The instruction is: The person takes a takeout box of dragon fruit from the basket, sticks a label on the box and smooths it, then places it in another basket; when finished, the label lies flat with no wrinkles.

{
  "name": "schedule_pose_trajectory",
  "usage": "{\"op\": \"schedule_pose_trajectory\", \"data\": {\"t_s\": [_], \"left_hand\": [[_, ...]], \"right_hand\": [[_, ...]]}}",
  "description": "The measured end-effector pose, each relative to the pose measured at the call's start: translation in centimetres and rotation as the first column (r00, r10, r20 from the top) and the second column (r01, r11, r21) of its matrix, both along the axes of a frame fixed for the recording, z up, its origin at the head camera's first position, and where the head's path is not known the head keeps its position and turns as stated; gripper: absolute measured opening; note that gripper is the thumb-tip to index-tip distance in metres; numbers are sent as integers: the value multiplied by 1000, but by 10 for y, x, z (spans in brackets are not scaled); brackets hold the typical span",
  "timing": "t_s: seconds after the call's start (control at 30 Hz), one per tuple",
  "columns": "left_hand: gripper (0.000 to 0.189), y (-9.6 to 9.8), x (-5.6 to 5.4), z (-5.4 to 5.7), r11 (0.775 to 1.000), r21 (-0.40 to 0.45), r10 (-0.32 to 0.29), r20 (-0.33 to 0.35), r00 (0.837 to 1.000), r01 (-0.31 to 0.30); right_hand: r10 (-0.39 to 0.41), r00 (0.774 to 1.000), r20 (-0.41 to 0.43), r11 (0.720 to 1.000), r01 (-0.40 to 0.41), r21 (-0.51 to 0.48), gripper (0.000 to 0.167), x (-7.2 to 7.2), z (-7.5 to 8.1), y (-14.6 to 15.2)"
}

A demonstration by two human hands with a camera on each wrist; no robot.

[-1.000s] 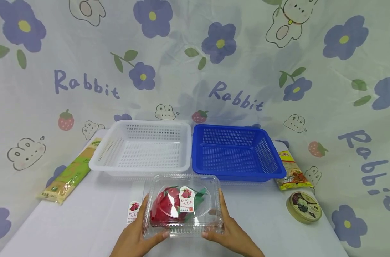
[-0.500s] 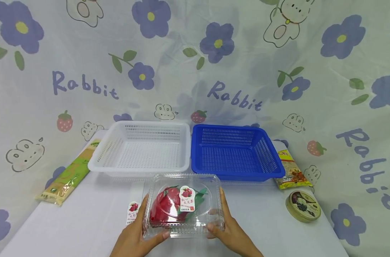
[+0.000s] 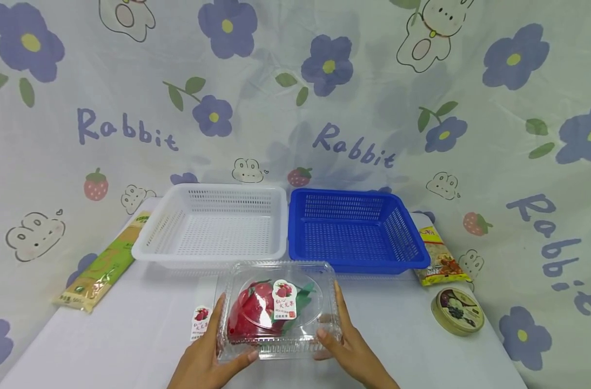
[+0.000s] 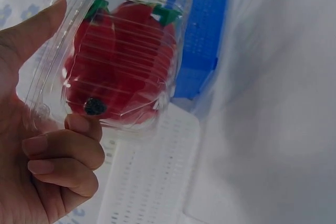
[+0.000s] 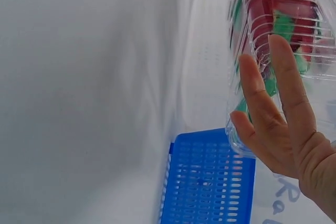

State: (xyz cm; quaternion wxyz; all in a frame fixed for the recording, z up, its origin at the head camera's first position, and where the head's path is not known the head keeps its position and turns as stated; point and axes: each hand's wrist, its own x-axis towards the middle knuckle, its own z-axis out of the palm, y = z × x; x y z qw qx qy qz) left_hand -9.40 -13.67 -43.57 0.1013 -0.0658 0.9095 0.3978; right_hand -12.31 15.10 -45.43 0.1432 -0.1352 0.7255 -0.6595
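Note:
A clear plastic clamshell box (image 3: 295,324) with a white dragon fruit label (image 3: 284,300) is held between both hands in the head view. Inside are red dragon fruits (image 3: 249,313) with green tips. My left hand (image 3: 200,348) grips the left end, thumb at the front edge; in the left wrist view, curled fingers (image 4: 84,148) lie against the box. At the right end, my right hand (image 3: 351,348) holds the box between thumb and fingers. The right wrist view shows the extended fingers (image 5: 286,87) against its ribbed wall. Table surface shows beneath the box.
Behind the box stand a white basket (image 3: 213,258) and a blue basket (image 3: 358,266). A green noodle packet (image 3: 103,265) lies left; a yellow food packet (image 3: 441,256) and round tin (image 3: 457,312) sit right. Another dragon fruit label (image 3: 200,321) shows beside my left hand.
My right thumb has shifted up and slightly right on the box's front edge. The box stays nearly in place, and the view has drifted slightly.

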Motion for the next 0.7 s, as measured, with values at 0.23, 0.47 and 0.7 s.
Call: {"op": "schedule_pose_trajectory", "data": {"t_s": [0.23, 0.47, 0.7], "left_hand": [[120, 1, 1, 5, 1000, -11, -8, -22, 1000, 8], [122, 3, 1, 9, 1000, -17, -3, -2, 1000, 3], [121, 3, 0, 13, 1000, 1, -6, -1, 1000, 6]], "right_hand": [[20, 1000, -7, 1000, -21, -18, 100, 1, 3, 2], [18, 1000, -10, 1000, -17, 17, 107, 3, 7, 4], [20, 999, -36, 999, -19, 30, 109, 4, 11, 5]]}}
